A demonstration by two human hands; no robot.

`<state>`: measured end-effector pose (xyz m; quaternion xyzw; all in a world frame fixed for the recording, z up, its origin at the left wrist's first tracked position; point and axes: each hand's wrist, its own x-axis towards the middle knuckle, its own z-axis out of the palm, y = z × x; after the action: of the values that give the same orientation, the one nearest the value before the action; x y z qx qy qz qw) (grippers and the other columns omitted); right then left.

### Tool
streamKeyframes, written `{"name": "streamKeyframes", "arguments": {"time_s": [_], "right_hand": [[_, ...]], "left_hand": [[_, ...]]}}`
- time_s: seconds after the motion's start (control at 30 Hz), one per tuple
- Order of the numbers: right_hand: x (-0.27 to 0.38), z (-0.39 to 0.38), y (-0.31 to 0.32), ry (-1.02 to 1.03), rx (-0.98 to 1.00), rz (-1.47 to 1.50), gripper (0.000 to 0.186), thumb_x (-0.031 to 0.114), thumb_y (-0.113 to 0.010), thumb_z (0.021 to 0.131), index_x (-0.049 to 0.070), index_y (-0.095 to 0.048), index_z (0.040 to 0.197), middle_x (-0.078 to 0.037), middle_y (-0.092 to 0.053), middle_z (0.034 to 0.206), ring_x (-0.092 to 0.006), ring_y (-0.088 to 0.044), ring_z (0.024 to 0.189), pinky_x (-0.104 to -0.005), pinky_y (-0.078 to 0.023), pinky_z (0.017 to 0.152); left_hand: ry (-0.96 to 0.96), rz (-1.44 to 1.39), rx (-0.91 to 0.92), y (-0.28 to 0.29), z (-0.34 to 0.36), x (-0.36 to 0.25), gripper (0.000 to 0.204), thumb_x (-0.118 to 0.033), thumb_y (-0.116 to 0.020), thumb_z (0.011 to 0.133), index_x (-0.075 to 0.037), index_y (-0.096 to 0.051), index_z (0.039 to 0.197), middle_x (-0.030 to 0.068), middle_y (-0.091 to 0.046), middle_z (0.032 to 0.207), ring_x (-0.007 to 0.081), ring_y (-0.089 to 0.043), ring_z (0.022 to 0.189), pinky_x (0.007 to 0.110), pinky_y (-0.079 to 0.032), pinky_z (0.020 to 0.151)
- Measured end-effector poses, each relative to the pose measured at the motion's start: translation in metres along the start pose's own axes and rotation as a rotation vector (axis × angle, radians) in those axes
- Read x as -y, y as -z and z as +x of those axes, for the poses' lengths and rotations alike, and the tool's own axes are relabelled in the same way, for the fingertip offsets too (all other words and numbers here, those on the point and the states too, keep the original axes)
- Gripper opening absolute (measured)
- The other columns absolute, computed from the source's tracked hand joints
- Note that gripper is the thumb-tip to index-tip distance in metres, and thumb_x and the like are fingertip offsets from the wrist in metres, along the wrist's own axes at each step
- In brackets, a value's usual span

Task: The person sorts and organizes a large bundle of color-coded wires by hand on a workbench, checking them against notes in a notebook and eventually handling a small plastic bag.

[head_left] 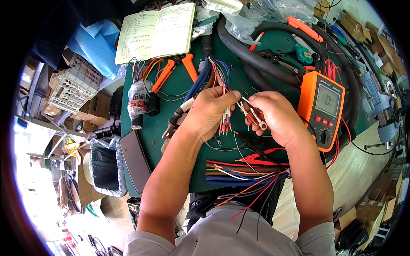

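Note:
My left hand is closed round the thin coloured wires from a thick black cable, their ferrule-tipped ends hanging below my fingers. My right hand pinches a white wire beside my left thumb, among short wires with metal ends; a round metal piece shows at its fingers. An orange multimeter lies just right of my right hand. Orange-handled pliers lie above my left hand. A loose bundle of coloured wires lies at the near edge.
An open notebook, a bagged connector and a dark phone lie on the green mat. A lined bin and white crate stand left. Thick black hose and cutters occupy the back right.

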<state>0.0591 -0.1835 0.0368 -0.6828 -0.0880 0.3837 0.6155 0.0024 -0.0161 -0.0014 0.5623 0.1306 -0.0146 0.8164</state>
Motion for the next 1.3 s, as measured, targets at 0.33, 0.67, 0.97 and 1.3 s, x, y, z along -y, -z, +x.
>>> {"name": "streamKeyframes", "arguments": {"time_s": [0.33, 0.67, 0.97, 1.3], "right_hand": [[-0.0036, 0.0024, 0.0014, 0.045, -0.031, -0.014, 0.023, 0.023, -0.057, 0.090, 0.001, -0.061, 0.085, -0.005, -0.060, 0.070, -0.0108, -0.056, 0.058, -0.0250, -0.045, 0.049], [-0.0061, 0.0036, 0.0035, 0.063, 0.039, -0.032, 0.023, 0.021, -0.055, 0.095, 0.002, -0.061, 0.083, -0.002, -0.058, 0.065, -0.0094, -0.053, 0.054, -0.0244, -0.044, 0.048], [-0.0057, 0.0023, 0.0043, 0.058, 0.053, -0.014, 0.025, 0.023, -0.054, 0.096, 0.004, -0.060, 0.080, -0.001, -0.056, 0.063, -0.0089, -0.052, 0.053, -0.0238, -0.042, 0.046], [-0.0031, 0.0024, 0.0030, 0.041, -0.006, -0.003, 0.025, 0.023, -0.054, 0.093, 0.004, -0.058, 0.076, -0.001, -0.056, 0.065, -0.0087, -0.051, 0.053, -0.0237, -0.042, 0.046]], "left_hand": [[-0.002, -0.031, -0.005, -0.0017, -0.0006, -0.0014, 0.017, -0.020, -0.068, 0.087, -0.005, -0.058, 0.088, 0.0005, -0.055, 0.068, 0.0080, -0.049, 0.051, 0.021, -0.039, 0.046], [-0.006, -0.032, -0.005, -0.0016, -0.0007, -0.0024, 0.016, -0.020, -0.068, 0.087, -0.007, -0.060, 0.086, -0.0004, -0.055, 0.067, 0.0073, -0.049, 0.050, 0.021, -0.039, 0.046], [-0.001, -0.030, -0.007, -0.0023, -0.0011, -0.0033, 0.015, -0.019, -0.069, 0.087, -0.007, -0.059, 0.084, -0.0004, -0.055, 0.066, 0.0074, -0.049, 0.047, 0.021, -0.038, 0.043], [-0.007, -0.049, -0.011, -0.0008, 0.0005, -0.0012, 0.016, -0.018, -0.069, 0.087, -0.008, -0.059, 0.082, -0.0005, -0.055, 0.066, 0.0068, -0.048, 0.048, 0.020, -0.037, 0.044]]}}
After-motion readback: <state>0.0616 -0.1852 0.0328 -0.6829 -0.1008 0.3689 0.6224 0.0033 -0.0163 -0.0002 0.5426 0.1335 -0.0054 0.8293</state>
